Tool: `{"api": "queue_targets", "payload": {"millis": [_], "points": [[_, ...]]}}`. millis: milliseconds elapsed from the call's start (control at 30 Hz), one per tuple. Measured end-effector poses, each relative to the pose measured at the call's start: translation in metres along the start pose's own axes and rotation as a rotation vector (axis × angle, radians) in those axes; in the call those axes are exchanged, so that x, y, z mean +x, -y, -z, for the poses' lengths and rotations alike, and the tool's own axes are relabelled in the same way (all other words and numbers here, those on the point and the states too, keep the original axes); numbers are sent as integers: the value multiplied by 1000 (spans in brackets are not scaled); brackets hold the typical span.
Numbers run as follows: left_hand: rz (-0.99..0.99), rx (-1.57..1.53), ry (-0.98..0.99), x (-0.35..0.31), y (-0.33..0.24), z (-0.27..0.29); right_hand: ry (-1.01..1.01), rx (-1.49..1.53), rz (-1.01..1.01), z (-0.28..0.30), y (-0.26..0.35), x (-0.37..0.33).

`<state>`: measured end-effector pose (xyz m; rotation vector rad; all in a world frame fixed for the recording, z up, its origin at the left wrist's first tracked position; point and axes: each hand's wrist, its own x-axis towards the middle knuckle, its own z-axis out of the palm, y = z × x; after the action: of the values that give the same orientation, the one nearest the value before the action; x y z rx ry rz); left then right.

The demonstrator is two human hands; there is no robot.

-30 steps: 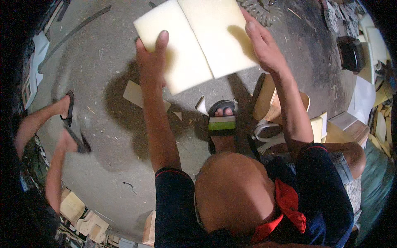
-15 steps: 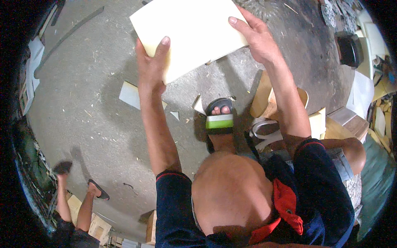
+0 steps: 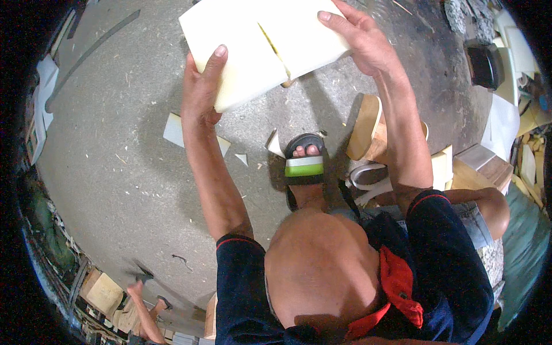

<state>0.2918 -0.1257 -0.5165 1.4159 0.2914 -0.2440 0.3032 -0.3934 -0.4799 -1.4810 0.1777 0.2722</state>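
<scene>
Two hands gripped the pale foam. The left hand (image 3: 200, 86) had its thumb on top at the foam's left side, and the right hand (image 3: 371, 46) had its thumb on top at the right side. The foam (image 3: 224, 52) was held up over the far part of the floor (image 3: 115, 155). One thin gap ran in from its near edge; I could not tell if it was one piece or two.

Near the floor's right edge sat one black tub (image 3: 484, 66); what was in it was too dark to see. One wood box (image 3: 480, 167) sat nearer, on that same side, and its inside did not show.

Three scraps lay on the floor: one flat piece (image 3: 174, 130) partly behind the left arm, one tiny triangle (image 3: 242, 159), and one white bit (image 3: 275, 144) just beside the green-banded sandal (image 3: 303, 167).
</scene>
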Motion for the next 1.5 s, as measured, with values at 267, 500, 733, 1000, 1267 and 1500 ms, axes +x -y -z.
{"api": "queue_targets", "payload": {"millis": [267,500,733,1000,1267,1500], "points": [[45,11,-98,-9,-6,2,-74,16,-43,6,-3,-1],[1,60,-132,-11,-8,-11,-128,20,25,-10,-10,-5],[-31,71,-146,-6,-1,-11,-148,49,71,-11,-16,-3],[37,164,-155,-13,-8,-15,-118,63,73,-11,-18,0],[-23,100,-110,-10,-6,-14,-124,-99,141,-13,-24,-7],[-123,87,-95,-20,1,-12,-183,-305,299,-12,-27,-22]]}}
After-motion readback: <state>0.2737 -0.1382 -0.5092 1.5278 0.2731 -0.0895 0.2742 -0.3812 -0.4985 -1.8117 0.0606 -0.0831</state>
